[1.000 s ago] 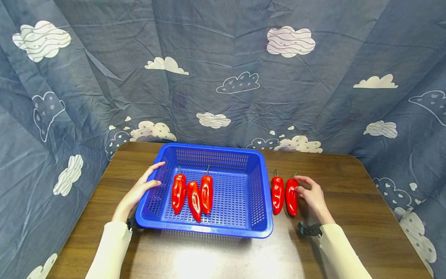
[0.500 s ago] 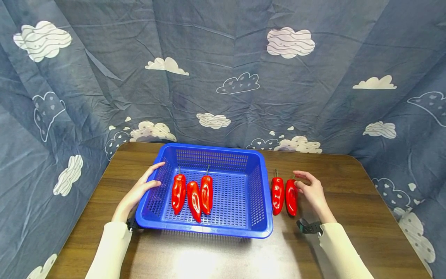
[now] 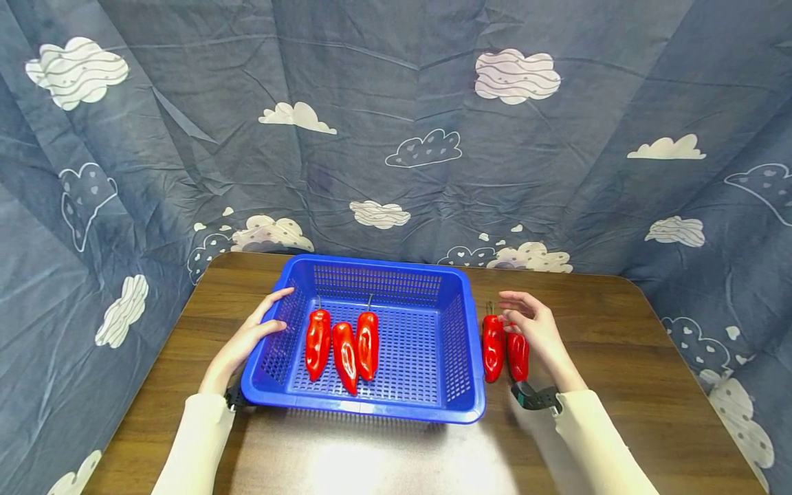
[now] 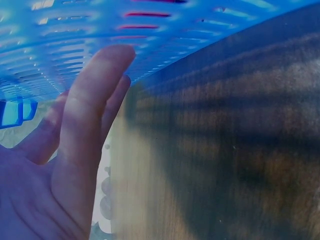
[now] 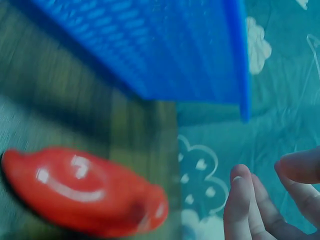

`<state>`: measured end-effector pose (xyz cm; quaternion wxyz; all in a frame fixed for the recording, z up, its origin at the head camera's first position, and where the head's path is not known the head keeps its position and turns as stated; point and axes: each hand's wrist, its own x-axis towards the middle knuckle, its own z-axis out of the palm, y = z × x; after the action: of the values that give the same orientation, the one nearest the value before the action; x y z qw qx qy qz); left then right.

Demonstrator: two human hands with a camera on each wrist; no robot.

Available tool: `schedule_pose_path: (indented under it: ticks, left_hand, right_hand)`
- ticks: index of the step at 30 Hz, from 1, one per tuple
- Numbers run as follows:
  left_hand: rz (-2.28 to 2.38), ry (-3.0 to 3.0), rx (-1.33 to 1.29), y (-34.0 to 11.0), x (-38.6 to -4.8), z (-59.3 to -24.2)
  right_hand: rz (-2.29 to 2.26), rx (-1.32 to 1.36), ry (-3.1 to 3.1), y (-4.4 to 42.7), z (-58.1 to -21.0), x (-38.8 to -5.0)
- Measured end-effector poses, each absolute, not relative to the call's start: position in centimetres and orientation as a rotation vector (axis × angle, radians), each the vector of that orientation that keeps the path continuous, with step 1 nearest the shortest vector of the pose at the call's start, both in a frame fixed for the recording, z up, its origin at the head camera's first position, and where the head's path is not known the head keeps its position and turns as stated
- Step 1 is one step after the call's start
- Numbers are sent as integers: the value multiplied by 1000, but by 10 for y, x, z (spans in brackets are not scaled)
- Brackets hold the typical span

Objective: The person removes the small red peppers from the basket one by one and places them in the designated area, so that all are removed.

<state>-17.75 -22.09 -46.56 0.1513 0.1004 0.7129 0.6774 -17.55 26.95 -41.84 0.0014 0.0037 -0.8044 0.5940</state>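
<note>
A blue perforated plastic basket (image 3: 408, 357) stands on the table with three red peppers inside: one on the left (image 3: 318, 344), one in the middle (image 3: 344, 356), one on the right (image 3: 368, 345). My left hand (image 3: 247, 335) grips its left rim, some fingers over the edge and others (image 4: 92, 105) against the outer wall. Right of the basket, two more red peppers lie side by side, a nearer one (image 3: 493, 350) and a farther one (image 3: 518, 354). Above their stem ends hovers my right hand (image 3: 538, 333), fingers loosely bent and apart, holding nothing. It partly hides the farther pepper.
The brown wooden table (image 3: 619, 357) extends to the right of the peppers and in front of the basket. Behind its far edge hangs a dark blue curtain (image 3: 421, 185) with white clouds.
My right hand has let go of the farther pepper, lifted off, and moved left and away towards the pepper beside the basket. My left hand and the basket have stayed still.
</note>
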Motion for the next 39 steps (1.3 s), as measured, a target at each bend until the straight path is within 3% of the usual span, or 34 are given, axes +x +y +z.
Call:
schedule_pose_path:
  ticks: [20, 39]
  left_hand:
    - [1932, 2053, 275, -221, -177, -465]
    - [1945, 2030, 274, -221, -177, -465]
  right_hand:
    - [1996, 301, -2538, 206, -392, -180]
    - [2047, 419, -2604, 155, -401, -185]
